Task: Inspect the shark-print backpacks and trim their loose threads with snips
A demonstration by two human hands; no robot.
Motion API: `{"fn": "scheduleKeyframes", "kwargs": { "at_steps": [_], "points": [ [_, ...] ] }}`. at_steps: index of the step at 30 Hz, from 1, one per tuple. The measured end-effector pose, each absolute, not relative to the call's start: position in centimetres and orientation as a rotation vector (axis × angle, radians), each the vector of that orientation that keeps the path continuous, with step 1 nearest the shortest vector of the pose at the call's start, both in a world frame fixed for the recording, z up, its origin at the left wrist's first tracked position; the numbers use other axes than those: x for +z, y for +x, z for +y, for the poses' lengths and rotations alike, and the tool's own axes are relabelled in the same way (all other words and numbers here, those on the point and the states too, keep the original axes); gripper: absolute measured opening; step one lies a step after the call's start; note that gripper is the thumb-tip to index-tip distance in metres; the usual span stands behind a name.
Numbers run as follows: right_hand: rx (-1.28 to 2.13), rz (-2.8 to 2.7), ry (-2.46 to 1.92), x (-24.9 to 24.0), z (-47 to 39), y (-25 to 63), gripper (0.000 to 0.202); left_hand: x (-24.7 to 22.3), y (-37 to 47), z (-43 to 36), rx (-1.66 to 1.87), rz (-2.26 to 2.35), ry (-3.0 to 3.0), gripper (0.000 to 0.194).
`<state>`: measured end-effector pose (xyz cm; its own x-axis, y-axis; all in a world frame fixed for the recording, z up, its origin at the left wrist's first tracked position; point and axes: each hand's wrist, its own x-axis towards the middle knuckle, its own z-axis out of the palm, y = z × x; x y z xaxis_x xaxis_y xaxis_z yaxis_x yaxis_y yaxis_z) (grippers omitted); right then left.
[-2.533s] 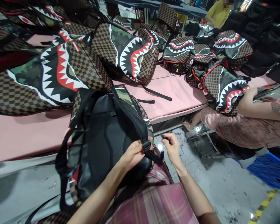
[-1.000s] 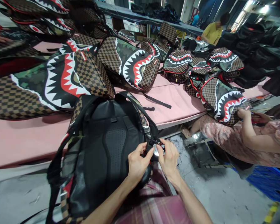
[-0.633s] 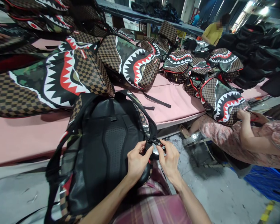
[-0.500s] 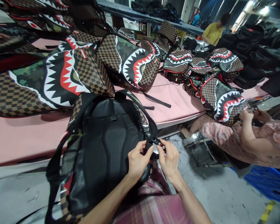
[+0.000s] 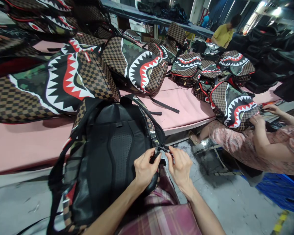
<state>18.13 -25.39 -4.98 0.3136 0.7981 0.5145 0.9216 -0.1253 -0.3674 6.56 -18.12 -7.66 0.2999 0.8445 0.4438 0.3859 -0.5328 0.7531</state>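
A backpack with a black padded back leans upright against the table edge, its back panel facing me. At its right side, a black shoulder strap runs down to a small dark buckle between my hands. My left hand pinches the webbing strap at the buckle's left side. With thumb and index finger together, my right hand grips the webbing on the other side. The fingers partly hide the buckle and webbing.
Several checkered backpacks with shark-mouth prints lie on the pink table. At right, a co-worker's hands handle another backpack. A person in yellow works farther back. A blue crate stands on the floor.
My right hand has shifted slightly to the right, away from my left hand, drawing webbing with it. The co-worker's far hand has moved up from the backpack's lower edge.
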Motion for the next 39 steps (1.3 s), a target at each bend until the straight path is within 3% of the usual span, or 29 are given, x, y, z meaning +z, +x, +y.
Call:
{"fn": "scheduleKeyframes", "kwargs": {
  "at_steps": [12,20,28,33,39],
  "points": [
    [-0.205,-1.519,-1.991,-4.6,-25.4,18.3,0.02,-8.5,6.2,-18.1,1.154,1.025,2.125,0.014],
    [0.156,-1.21,-1.804,-5.3,-25.3,18.4,0.019,-7.8,6.4,-18.2,1.074,1.113,1.876,0.016],
    [0.641,-0.609,-1.501,-8.2,-23.4,21.6,0.029,-6.3,5.9,-15.5,0.433,0.799,0.816,0.032],
    [0.961,-0.769,-1.599,-10.7,-26.0,19.3,0.033,-6.1,6.1,-14.2,0.389,0.724,0.726,0.03],
    [0.657,-1.009,-1.923,-14.1,-30.3,18.8,0.033,-5.6,7.7,-13.5,0.541,0.849,0.689,0.024]
  ]
}}
